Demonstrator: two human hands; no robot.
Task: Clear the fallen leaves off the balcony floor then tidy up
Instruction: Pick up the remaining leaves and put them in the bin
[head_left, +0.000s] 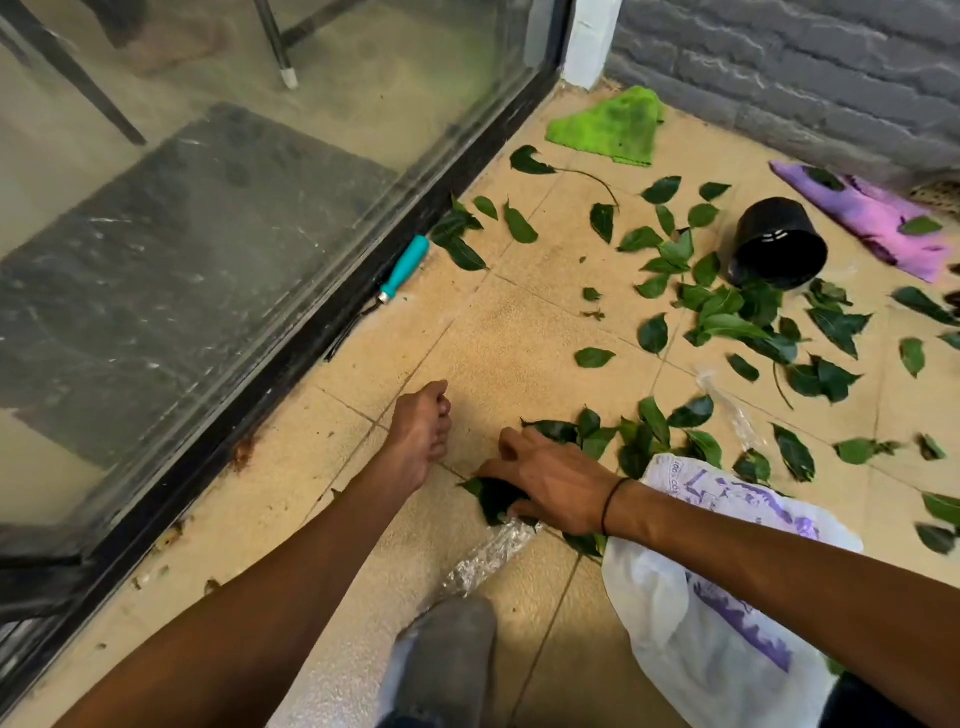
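Note:
Green leaves (727, 312) lie scattered over the beige tiled balcony floor (519, 338), thickest near a tipped black pot (779, 244). My right hand (545, 483) lies over a small heap of leaves (493, 499) by the mouth of a white plastic bag with purple print (701, 597); its fingers curl round some of them. My left hand (421, 431) hovers just to the left with its fingers curled, holding nothing I can see.
A glass sliding door with a black frame (311, 322) bounds the floor on the left; a teal-handled tool (402, 267) lies against it. A green cloth (608, 127) and a purple cloth (872, 218) lie by the grey brick wall (805, 67). Crumpled clear plastic (488, 556) lies near my knee.

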